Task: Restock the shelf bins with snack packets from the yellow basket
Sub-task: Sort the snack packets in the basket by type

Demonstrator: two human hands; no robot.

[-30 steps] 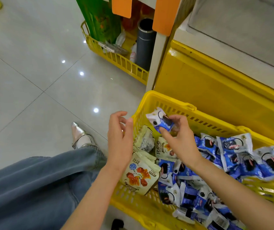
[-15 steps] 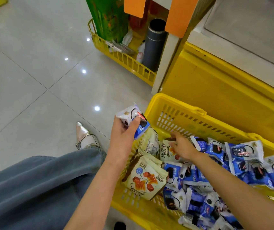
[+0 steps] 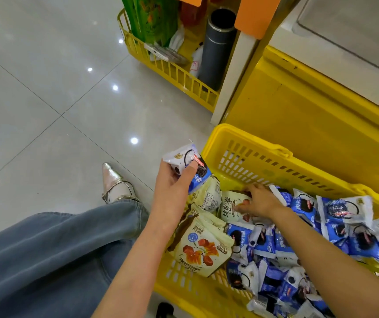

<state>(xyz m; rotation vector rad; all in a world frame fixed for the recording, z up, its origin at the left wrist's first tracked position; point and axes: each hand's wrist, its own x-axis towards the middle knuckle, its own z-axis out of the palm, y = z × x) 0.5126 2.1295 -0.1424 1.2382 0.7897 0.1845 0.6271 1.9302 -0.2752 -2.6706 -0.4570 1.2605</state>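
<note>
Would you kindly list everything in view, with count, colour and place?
basket: one, yellow, lower right
blue packets: many, blue-white, filling basket's right
cream packets: several, cream, basket's left end
held packet: one, blue-white, above basket's left rim
far basket: one, yellow, top centre
cylinder: one, dark grey, upright in far basket
green bag: one, green, in far basket
cabinet: one, yellow, behind basket
shoe: one, silver, left of basket
left hand: grips held packet
right hand: fingers spread over a cream packet
</note>
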